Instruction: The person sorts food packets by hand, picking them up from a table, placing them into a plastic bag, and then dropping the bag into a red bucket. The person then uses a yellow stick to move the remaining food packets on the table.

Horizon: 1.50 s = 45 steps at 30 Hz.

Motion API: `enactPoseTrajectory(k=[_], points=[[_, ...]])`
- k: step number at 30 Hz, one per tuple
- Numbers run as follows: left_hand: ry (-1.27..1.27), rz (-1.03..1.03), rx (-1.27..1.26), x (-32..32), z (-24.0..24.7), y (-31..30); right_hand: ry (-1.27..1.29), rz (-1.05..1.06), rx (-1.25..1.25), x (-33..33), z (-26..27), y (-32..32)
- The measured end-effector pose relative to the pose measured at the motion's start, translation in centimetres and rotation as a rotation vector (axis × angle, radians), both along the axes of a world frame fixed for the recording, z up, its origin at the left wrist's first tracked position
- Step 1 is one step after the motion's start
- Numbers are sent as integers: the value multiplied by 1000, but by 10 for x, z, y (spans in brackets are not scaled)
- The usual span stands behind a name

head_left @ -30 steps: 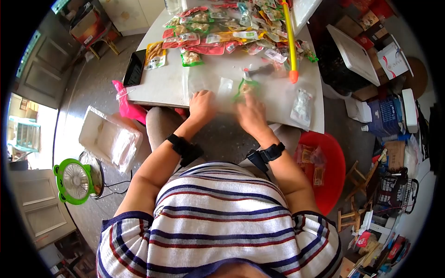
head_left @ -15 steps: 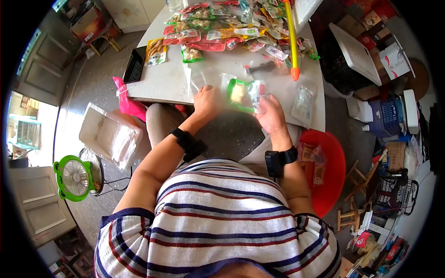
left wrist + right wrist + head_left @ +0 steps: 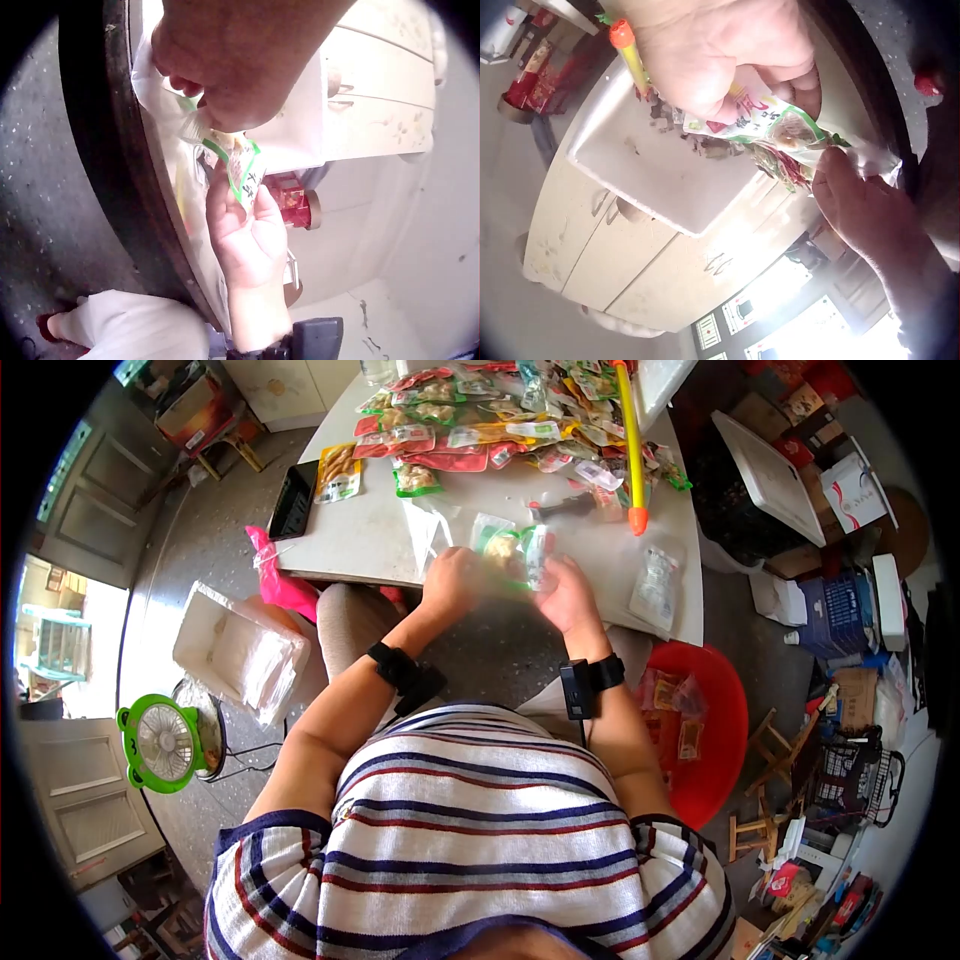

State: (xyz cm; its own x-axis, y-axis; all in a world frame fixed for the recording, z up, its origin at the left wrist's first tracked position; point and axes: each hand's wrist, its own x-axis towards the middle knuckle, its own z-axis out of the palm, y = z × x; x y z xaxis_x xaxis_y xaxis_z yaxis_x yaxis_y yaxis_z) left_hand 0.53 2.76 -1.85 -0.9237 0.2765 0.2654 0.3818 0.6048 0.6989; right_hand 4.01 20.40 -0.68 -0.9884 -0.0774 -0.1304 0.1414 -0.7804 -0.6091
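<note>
My right hand (image 3: 568, 595) pinches a snack packet (image 3: 503, 552) with a green border and a white printed end, between thumb and fingers. Pale food shows through its clear window. Just left of it, my left hand (image 3: 450, 582) has curled fingers gripping a thin clear plastic bag (image 3: 428, 532) near the table's front edge. In the right wrist view the packet (image 3: 769, 120) reaches from my right hand to the fingertips of my left hand (image 3: 862, 202). From the left wrist, the packet's far end overlaps the clear film beneath my left hand (image 3: 232, 67).
Many colourful snack packets (image 3: 480, 435) lie heaped at the table's back. A yellow stick with an orange tip (image 3: 634, 460) lies at the right, above a clear bag of white sachets (image 3: 652, 588). A black tablet (image 3: 293, 500) sits left; a red basin (image 3: 715, 730) stands at lower right.
My right hand picked the packet up from the table, turned it upright towards me, then brought it left to my left hand. The left hand has shifted slightly right with the clear bag.
</note>
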Motion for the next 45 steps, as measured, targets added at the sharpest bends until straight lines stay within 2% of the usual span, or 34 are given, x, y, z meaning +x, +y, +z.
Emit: enactPoseTrajectory(k=[3,4,5,8,9,12,15,19,22,23,24,26,29,32,35,39,41,42,45], points=[[256,16,-59,7,11,3,-33,-4,-102,-4,0,-17],[261,7,-51,8,13,4,-54,-11,-140,-5,-1,-23],[266,-3,-43,9,14,4,-68,-68,2,-7,-11,-27],[269,-32,-25,11,18,3,-76,22,466,-2,-3,-35],[267,-41,-21,12,19,2,77,-36,792,-3,-3,-35],[283,-65,-3,14,18,-5,8,-59,1091,-7,-1,-25],[324,-59,-22,13,5,-7,124,47,1452,-2,13,-27],[384,-34,-162,18,10,-5,7,36,1225,-12,-2,-37],[358,-73,-130,15,12,-7,26,-119,1258,-16,-15,-29],[328,-107,-77,12,7,-8,99,-82,1401,-15,-16,-30],[295,-142,-24,13,11,-8,47,5,1258,-15,-13,-32],[322,-136,-83,20,21,-7,-53,166,967,-17,-5,-41],[316,-166,-86,18,21,-5,-95,150,514,-21,-2,-51],[291,-162,-112,18,26,-7,-55,108,615,-26,2,-60],[238,-180,-96,16,23,-9,-54,-38,779,-35,-8,-59],[180,-221,-43,10,17,-11,-104,-10,576,-30,-5,-68],[224,-324,-20,9,25,-14,-110,-14,484,-31,-10,-61],[246,-373,-9,9,28,-16,-113,-13,513,-28,-12,-61],[262,-40,39,-7,17,-20,-79,-41,650,-29,-22,-57]])
